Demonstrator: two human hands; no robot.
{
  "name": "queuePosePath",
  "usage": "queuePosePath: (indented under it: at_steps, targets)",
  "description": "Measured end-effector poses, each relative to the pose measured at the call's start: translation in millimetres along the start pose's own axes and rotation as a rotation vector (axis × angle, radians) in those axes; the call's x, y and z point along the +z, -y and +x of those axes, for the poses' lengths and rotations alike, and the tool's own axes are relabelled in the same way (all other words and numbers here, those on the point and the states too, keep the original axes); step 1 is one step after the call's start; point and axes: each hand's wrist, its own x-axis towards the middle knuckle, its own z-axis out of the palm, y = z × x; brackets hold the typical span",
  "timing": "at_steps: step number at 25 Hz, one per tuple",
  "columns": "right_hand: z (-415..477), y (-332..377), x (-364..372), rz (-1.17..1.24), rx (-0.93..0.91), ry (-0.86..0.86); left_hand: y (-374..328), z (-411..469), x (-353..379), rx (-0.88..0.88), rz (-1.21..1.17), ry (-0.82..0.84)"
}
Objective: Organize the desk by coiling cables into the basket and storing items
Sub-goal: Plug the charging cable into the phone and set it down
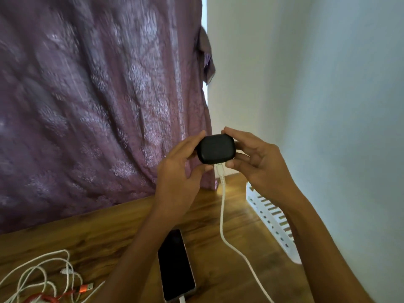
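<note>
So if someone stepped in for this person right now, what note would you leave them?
The left hand and right hand both grip the black case above the desk, white cable plugged into it.
The phone lies on the desk, also cabled; tangled cables lie near left; the basket stands by the wall.
Nothing looks coiled yet.
To do: unplug, coil cables into basket, store items.

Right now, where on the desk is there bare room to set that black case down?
The desk is bare between the curtain and the tangled cables, and in a strip between the white cable and the basket. It is crowded around the phone and front left.
</note>
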Motion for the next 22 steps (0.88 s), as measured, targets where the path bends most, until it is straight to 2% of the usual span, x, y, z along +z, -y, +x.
queuePosePath:
  at_steps: [4, 11, 22]
  targets:
    - [-1.9, 28.7, -6.3, 0.081, -0.094, -0.056, -24.2, 8.4, -12.4, 0.122, 0.009, -0.04]
    - [-12.3, 54.9, -5.4, 0.102, -0.185, -0.081, -47.8, 3.1, -25.7, 0.129, -0.173, -0.028]
    - [-20.1, 69.5, -2.5, 0.075, -0.222, -0.089, -59.8, -2.8, -34.8, 0.162, -0.185, -0.024]
